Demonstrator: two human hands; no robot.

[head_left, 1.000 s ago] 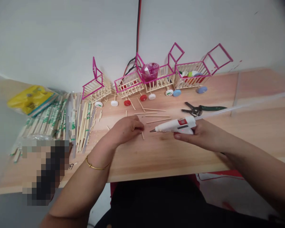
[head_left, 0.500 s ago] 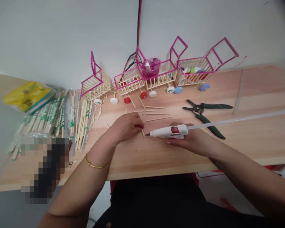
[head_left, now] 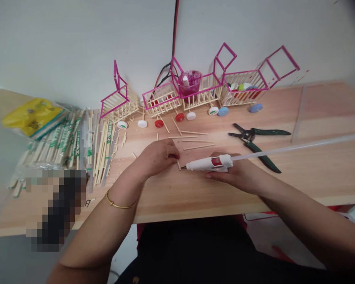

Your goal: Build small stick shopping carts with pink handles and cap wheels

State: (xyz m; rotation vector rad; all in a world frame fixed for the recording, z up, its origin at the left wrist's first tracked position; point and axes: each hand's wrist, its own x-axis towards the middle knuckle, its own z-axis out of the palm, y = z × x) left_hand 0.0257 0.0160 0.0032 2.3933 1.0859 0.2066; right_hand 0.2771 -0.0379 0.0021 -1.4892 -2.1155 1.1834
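My right hand (head_left: pixel 239 173) is closed around a white glue gun (head_left: pixel 208 163) with a red switch and a long clear glue stick (head_left: pixel 298 146) trailing right. Its nozzle points left, touching or nearly touching a short wooden stick (head_left: pixel 178 165) on the wooden table (head_left: pixel 195 193). My left hand (head_left: pixel 156 157) rests curled on the table, fingertips pinched at that stick's upper end. Loose thin sticks (head_left: pixel 195 141) lie just beyond both hands.
Along the wall stand stick-built carts with pink frames (head_left: pixel 165 100) and bottle-cap wheels (head_left: pixel 179 117), plus a pink cup (head_left: pixel 190 82). Green-handled pliers (head_left: pixel 254 138) lie right of centre. Packets of chopsticks (head_left: pixel 65 144) and a yellow bag (head_left: pixel 32 118) fill the left side. A blurred dark object (head_left: pixel 57 209) sits front left.
The glue gun in my right hand has slid left until its nozzle reaches the short stick by my left fingertips. My left hand has stayed in place.
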